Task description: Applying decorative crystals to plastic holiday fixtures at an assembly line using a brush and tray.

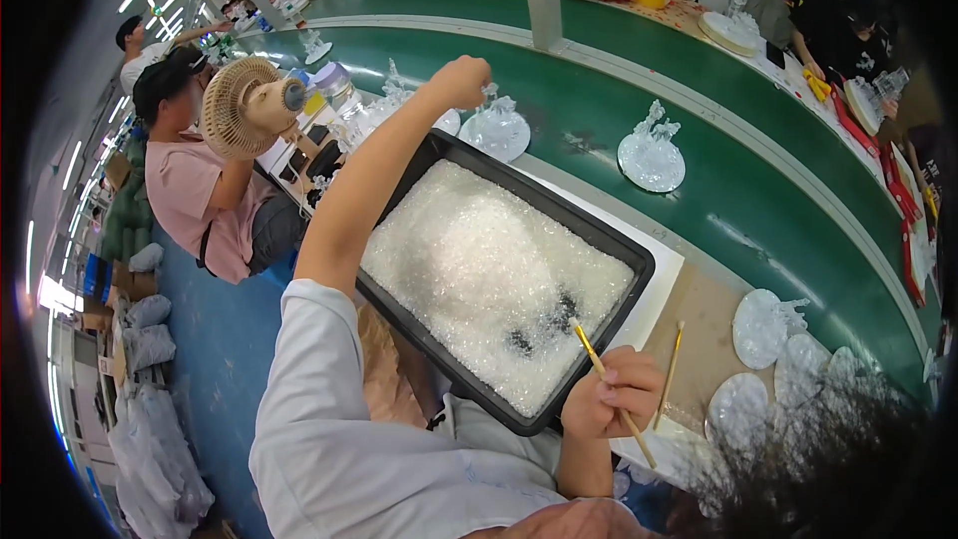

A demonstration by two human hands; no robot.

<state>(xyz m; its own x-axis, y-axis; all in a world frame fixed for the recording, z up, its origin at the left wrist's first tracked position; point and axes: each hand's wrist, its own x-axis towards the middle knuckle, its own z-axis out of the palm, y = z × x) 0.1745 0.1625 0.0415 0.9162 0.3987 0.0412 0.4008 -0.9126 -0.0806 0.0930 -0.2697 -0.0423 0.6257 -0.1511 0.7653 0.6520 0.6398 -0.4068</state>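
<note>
My left hand [463, 82] is stretched out past the far side of a black tray [644, 289]. Its fingers are closed at the top of a clear figurine on a round glittery base [496, 131], and the fingertips are partly hidden. In my right hand [613, 392], at the tray's near right corner, is a thin paintbrush [588, 345], held like a pen. The brush tip points down into the white sparkling granules [479, 250] heaped in the tray. Two dark patches of tray floor show through near the tip.
A green conveyor belt [589, 147] runs behind the tray, carrying another clear figurine [652, 153]. Several glittery discs [763, 327] lie at the right, near a second thin brush [672, 371]. A beige fan [244, 108] and a co-worker in pink [195, 195] are at the left.
</note>
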